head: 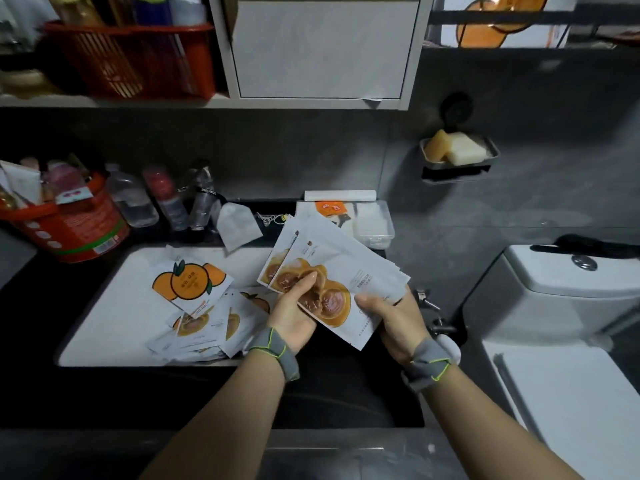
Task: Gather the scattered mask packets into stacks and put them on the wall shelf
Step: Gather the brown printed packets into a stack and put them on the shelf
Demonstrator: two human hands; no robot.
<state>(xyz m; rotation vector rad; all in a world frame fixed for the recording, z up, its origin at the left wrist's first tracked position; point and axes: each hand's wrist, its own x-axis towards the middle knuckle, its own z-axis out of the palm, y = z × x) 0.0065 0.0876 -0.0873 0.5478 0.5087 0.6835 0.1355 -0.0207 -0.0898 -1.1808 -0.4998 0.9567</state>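
Observation:
A fanned stack of white mask packets (pixel 341 261) with brown-and-orange pictures hangs over the sink's right side, held by both hands. My left hand (pixel 294 311) grips its lower left edge, thumb on the top packet. My right hand (pixel 394 315) holds the lower right corner from below. More packets (pixel 207 323) lie scattered in the white sink (pixel 104 306), the topmost one (pixel 190 284) printed with oranges. The wall shelf (pixel 48 100) runs along the upper left, above the counter.
A red basket (pixel 138 60) of bottles stands on the shelf beside a white cabinet (pixel 322 46). On the counter behind the sink are a red tub (pixel 69 223), bottles (pixel 131 199), and a clear box (pixel 367 223). A soap dish (pixel 457 155) hangs on the wall; a toilet (pixel 561 299) stands at right.

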